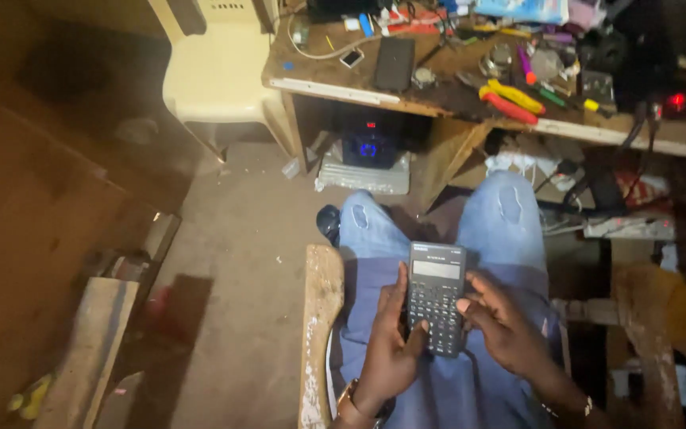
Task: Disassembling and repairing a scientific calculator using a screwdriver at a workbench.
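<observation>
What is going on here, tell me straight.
A seated person holds a dark calculator over their lap. The left hand cradles it from below and along its left side, thumb on the keys, while the right hand touches its right edge with the fingers by the keypad. The display looks blank. Ahead stands a cluttered wooden workbench with red and yellow pliers and a dark phone, and a cream plastic chair to its left.
</observation>
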